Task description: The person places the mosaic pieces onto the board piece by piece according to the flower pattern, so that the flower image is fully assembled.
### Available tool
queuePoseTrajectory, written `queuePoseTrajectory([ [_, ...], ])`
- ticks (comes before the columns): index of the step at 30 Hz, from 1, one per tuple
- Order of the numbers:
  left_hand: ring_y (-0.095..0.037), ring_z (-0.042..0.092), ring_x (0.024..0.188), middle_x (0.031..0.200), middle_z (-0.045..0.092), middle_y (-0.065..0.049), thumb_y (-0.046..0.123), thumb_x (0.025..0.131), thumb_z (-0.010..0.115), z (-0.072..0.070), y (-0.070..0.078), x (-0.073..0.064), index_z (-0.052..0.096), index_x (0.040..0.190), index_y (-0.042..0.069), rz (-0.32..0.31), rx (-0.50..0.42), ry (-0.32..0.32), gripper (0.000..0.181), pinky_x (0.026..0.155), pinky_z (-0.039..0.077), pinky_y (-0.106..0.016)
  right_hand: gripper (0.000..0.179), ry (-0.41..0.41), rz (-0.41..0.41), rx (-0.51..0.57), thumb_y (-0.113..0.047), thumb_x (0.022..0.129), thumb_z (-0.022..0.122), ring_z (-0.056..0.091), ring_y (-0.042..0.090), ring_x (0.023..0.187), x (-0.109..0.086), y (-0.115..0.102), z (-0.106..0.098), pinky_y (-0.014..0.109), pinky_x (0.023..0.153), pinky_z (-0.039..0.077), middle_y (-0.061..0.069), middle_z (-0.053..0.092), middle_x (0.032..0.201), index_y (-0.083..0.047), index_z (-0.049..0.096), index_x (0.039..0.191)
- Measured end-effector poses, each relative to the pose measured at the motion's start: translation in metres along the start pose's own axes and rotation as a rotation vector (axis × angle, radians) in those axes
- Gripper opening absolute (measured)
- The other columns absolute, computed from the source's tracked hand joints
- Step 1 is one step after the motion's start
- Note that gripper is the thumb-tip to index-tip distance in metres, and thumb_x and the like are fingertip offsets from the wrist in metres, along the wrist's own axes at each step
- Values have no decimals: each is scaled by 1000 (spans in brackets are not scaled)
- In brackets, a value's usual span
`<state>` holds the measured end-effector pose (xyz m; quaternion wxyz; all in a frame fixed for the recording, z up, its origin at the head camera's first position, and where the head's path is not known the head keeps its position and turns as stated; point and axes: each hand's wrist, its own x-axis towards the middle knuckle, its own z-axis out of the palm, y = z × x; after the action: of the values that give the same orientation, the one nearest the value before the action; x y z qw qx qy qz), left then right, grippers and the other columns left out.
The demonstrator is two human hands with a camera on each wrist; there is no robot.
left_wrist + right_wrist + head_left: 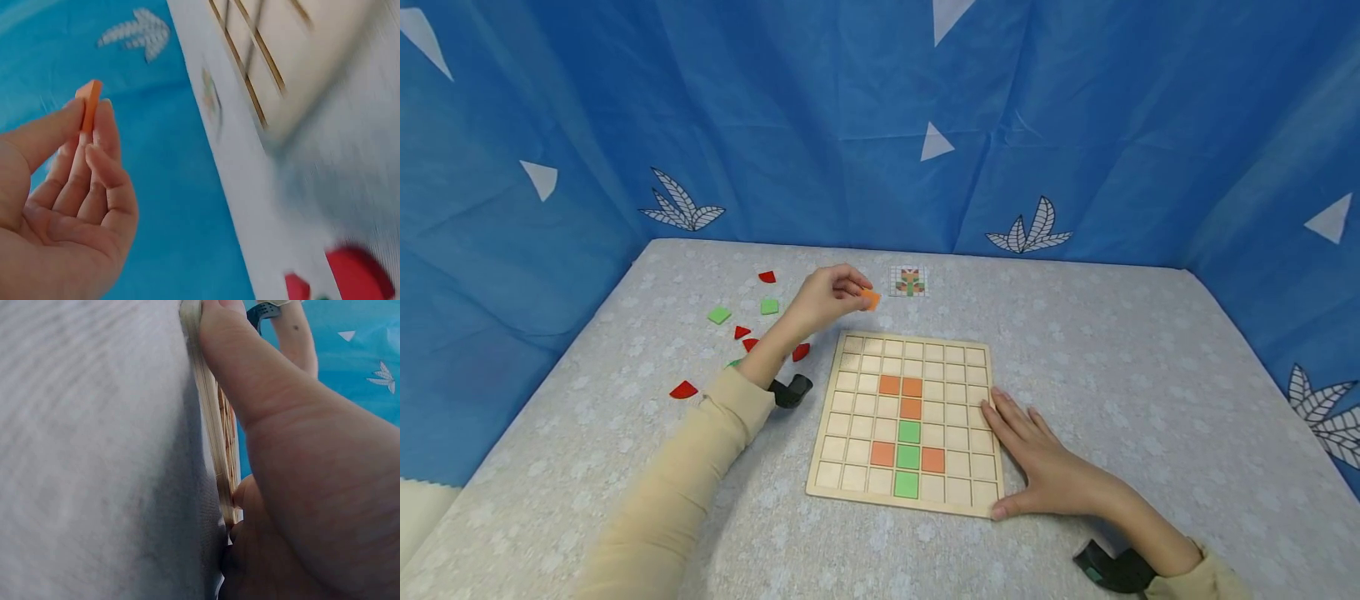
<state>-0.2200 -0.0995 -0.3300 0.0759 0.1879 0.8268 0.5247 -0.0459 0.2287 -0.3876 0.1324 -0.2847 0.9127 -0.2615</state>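
My left hand (829, 298) pinches an orange square tile (870, 299) between thumb and fingertips, raised beyond the far left part of the wooden grid board (859, 477). In the left wrist view the same tile (90, 105) is seen almost edge-on, the other fingers loosely bent. My right hand (1037, 467) rests along the board's right edge, thumb at the near right corner and fingers farther up, touching the rim. In the right wrist view the thumb (250, 369) lies against the board's side. Several orange tiles (890, 385) and three green tiles (908, 432) sit in the board's squares.
Left of the board lie loose green squares (719, 316) and several red rounded pieces (683, 390), some partly behind my left forearm. A small printed pattern card (909, 282) lies beyond the board. A blue curtain (880, 167) hangs behind the table.
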Motion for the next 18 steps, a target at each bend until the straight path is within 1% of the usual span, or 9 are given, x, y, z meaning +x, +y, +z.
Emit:
queuePoseTrajectory([
  [3,-23,61,84,92,64,-10,2,87,66,13,7,-2,64,106,-1,48,-31,-74,19,78,48,-42,123,0,-2,-4,-63,65,73,-5,30,139,0,1,0,47,106,-7,16,-6,154,-6,6,150],
  [6,-29,61,85,91,65,-7,3,88,65,23,11,-4,66,108,-2,70,-35,-137,21,76,48,-45,123,0,-3,-4,-63,65,73,-4,30,139,1,1,0,49,106,-7,16,-6,154,-6,6,150],
  [9,-34,60,87,93,65,-6,3,89,63,30,13,-5,66,111,-2,97,-39,-185,22,74,48,-47,123,2,-7,-2,-63,65,73,-4,31,139,1,1,0,49,106,-6,16,-6,154,-6,6,150],
  [12,-33,61,88,98,66,-7,3,90,62,38,16,-6,66,112,-1,123,-41,-233,23,74,48,-45,123,4,-12,-6,-63,65,73,-4,31,139,0,0,0,47,106,-7,17,-6,153,-6,6,150],
  [15,-31,62,88,101,66,-8,1,90,61,45,19,-6,66,112,-2,151,-32,-291,23,73,50,-38,122,5,-14,-10,-63,65,73,-3,32,139,0,0,0,46,106,-7,17,-5,153,-6,6,150],
  [16,-30,62,88,102,66,-8,1,90,61,48,20,-6,66,112,-2,154,-29,-312,23,72,50,-34,122,6,-15,-11,-63,65,73,-3,32,139,0,0,0,47,106,-7,17,-5,153,-5,6,150],
  [18,-29,63,87,101,66,-8,0,89,61,54,22,-6,66,111,-3,159,-30,-352,23,72,50,-32,123,6,-11,-9,-63,65,73,-3,32,139,0,-1,0,48,106,-6,17,-5,153,-6,6,150],
])
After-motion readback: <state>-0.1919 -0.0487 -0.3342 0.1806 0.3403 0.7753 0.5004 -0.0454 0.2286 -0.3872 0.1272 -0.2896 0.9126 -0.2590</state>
